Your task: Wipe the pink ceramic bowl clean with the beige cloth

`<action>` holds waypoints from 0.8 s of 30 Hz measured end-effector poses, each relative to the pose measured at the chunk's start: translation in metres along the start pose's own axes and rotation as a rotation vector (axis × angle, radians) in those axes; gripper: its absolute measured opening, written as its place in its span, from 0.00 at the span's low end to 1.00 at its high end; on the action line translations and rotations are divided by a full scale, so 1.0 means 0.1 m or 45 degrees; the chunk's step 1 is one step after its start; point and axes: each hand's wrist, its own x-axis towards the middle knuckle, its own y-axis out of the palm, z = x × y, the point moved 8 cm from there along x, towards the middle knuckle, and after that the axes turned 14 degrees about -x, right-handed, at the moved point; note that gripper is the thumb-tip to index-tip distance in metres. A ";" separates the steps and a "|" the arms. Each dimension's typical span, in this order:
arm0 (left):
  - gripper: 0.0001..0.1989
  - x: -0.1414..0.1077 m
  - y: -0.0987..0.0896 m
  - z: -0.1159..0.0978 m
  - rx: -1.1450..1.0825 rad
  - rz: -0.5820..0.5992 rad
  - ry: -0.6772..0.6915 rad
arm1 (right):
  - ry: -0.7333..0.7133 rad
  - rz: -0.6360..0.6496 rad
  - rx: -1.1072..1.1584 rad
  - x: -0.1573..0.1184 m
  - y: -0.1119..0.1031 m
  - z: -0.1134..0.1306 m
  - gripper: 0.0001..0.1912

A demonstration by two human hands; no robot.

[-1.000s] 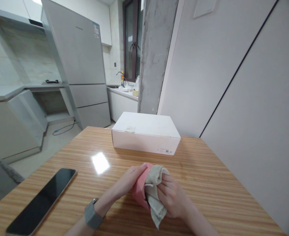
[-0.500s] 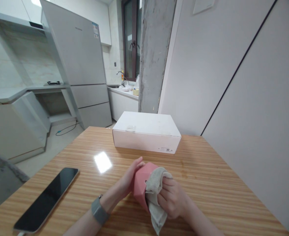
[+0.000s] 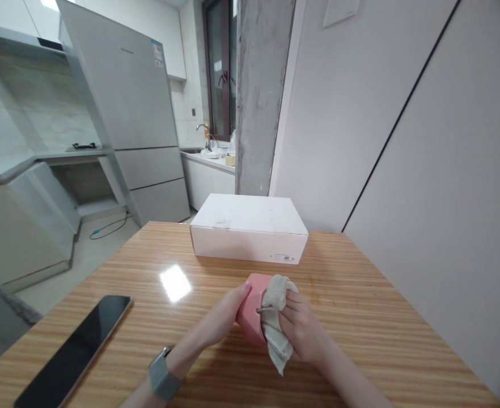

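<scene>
A pink faceted container [image 3: 250,317], perhaps a small pot, is tilted above the near middle of the wooden table. My left hand [image 3: 228,311] grips it from the left, with the thumb along its upper side and the other fingers hidden behind it. Bunched in my right hand [image 3: 299,326] is a light grey cloth [image 3: 278,331], pressed against the container's right end. The cloth covers that end, and its loose corner hangs below. Several fingers of my right hand curl into the cloth, so their tips are hidden.
A white box [image 3: 250,243] lies across the table [image 3: 352,317] beyond my hands. To the left rests a black-screened phone [image 3: 75,351]. Past the table stand a fridge [image 3: 126,96], a sink counter [image 3: 210,175] and a grey pillar [image 3: 258,96]; a white wall [image 3: 339,113] is at the right.
Both hands have shifted slightly away from me with the pink container, which has turned somewhat. The cloth's hanging corner sits higher. The whole view has shifted a little.
</scene>
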 end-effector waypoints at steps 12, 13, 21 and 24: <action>0.28 0.06 0.01 0.17 -0.351 0.011 -0.101 | -0.027 -0.152 -0.110 -0.06 -0.11 0.01 0.17; 0.29 0.07 -0.03 0.18 -0.349 -0.047 -0.109 | -0.067 -0.147 -0.098 -0.05 -0.09 0.06 0.18; 0.22 0.00 -0.13 0.05 -0.109 -0.155 -0.107 | -0.077 -0.070 0.042 -0.01 0.03 0.18 0.13; 0.24 0.00 -0.11 -0.02 -0.025 -0.142 -0.046 | -0.030 -0.033 0.047 -0.02 0.05 0.07 0.14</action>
